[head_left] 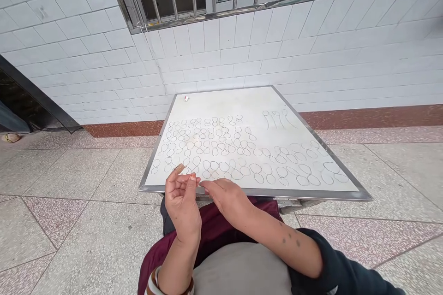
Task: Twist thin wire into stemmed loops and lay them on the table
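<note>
Your left hand (184,207) and right hand (229,197) pinch closed, on what I cannot tell; low reaching could drag thin loops (224,149) beyond them on the counter (238,101).

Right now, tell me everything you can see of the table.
The table has a flat white top with a grey, metal-looking rim; its far edge is by the wall. Rows of thin dark loops cover much of it, many paired like eights. A small item lies near the far left corner. The left hand and right hand are at its near edge; contact is unclear.
</note>
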The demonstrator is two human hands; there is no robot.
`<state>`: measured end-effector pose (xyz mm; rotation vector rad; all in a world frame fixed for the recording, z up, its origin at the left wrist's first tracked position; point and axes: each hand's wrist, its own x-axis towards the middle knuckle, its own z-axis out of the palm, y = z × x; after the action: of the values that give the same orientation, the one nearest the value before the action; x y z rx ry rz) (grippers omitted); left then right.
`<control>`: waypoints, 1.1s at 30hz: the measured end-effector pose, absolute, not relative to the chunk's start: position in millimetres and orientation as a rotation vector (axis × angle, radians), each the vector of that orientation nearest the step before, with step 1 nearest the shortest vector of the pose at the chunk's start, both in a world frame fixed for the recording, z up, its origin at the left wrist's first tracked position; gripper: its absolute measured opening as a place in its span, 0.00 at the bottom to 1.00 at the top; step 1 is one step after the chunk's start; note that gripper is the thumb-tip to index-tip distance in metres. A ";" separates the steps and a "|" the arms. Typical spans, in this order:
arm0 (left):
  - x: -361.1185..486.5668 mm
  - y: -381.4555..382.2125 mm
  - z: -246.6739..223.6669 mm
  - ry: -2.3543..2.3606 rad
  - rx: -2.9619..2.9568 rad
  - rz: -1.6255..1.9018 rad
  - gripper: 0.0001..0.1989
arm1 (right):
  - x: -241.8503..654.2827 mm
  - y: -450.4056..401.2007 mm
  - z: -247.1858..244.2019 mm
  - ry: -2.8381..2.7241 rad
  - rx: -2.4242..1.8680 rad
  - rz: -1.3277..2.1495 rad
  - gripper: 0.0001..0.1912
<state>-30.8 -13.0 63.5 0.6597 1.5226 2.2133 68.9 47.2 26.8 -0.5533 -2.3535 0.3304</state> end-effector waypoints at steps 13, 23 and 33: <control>-29.7 -13.1 64.8 1.573 0.723 2.193 0.18 | 68.7 36.3 37.2 -2.396 -0.666 0.688 0.16; -28.2 -14.0 65.3 1.543 0.671 2.177 0.18 | 66.1 36.8 37.6 -2.392 -0.798 0.766 0.14; -36.7 -12.9 66.4 1.549 0.673 2.204 0.18 | 70.0 34.3 29.5 -2.283 -0.650 1.060 0.18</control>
<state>-36.7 -12.9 66.4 0.6732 1.5487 2.2039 70.0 34.3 29.5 -0.6500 -2.2826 1.0600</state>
